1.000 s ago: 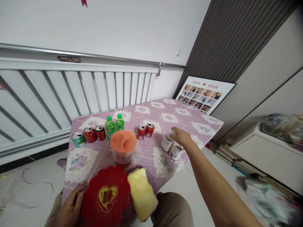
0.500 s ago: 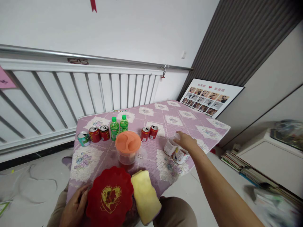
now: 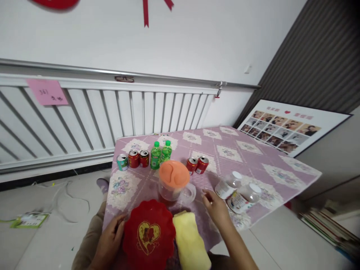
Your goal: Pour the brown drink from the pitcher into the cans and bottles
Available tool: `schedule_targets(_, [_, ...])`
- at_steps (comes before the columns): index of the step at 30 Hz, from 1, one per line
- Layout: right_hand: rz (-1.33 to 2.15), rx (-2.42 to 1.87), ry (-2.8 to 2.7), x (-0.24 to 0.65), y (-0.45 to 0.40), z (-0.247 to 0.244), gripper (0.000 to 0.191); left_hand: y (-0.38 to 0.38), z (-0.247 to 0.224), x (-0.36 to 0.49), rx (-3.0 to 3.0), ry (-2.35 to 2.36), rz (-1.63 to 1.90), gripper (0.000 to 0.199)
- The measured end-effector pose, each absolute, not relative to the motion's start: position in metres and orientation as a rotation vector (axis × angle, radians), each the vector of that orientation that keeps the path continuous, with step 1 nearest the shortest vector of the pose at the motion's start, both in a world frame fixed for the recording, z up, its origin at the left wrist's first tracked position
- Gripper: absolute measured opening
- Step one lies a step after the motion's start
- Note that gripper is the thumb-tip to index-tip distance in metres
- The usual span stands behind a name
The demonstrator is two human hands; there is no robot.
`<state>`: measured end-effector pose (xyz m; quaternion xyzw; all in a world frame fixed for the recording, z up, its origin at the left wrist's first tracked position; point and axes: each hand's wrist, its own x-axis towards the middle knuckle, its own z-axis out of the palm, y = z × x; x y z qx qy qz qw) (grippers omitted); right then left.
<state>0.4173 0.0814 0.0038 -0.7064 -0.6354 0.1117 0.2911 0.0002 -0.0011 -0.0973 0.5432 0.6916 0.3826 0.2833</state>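
My left hand (image 3: 111, 237) lies at the near table edge against the left rim of a red scalloped plate (image 3: 161, 243) with a gold heart print, thumb and fingers a little apart. My right hand (image 3: 215, 208), fingers loosely curled and apart with nothing in them, hovers over the near right of the table. It is just left of two clear plastic jars with white lids, a rear jar (image 3: 226, 186) and a front jar (image 3: 242, 200), both tilted in view. Between plate and right hand is a folded yellow cloth (image 3: 191, 240). Behind the plate stands a clear pitcher (image 3: 168, 190) with an orange lid (image 3: 174, 173).
Along the back left stand a green can (image 3: 122, 163), two red-and-dark cans (image 3: 134, 159) and two green bottles (image 3: 155, 156). Two red cans (image 3: 201, 165) stand right of the pitcher. A floral cloth covers the table (image 3: 213, 150); a radiator (image 3: 140, 112) and photo board (image 3: 270, 131) are behind.
My right hand has come off the white-lidded jars and drawn back to their left. The view has turned left, so things sit farther right. My left hand stays by the plate.
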Motion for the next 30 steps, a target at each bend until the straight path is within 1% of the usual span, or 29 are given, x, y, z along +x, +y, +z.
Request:
schedule_targets(4, [0.397,-1.882,-1.566,0.407,0.070,-0.044,0.048,-0.001,-0.096,0.002,1.406,1.828,1.046,0.036])
schedule_targets(9, [0.441,-1.921,-1.487,0.411,0.062,-0.071,0.050,-0.002,-0.094,0.004,1.354,1.800,1.082,0.032])
schedule_targets(17, [0.400,-1.998,-1.434,0.411,0.062,-0.087,0.052,-0.001,-0.095,0.004,1.327,1.741,1.091,0.041])
schedule_targets(25, [0.411,-2.085,-1.395,0.413,0.066,-0.090,0.055,0.004,-0.088,0.002,1.171,1.713,1.175,0.044])
schedule_targets(30, [0.435,-2.119,-1.394,0.416,0.068,-0.092,0.053,0.035,-0.074,-0.007,1.163,1.729,1.217,0.040])
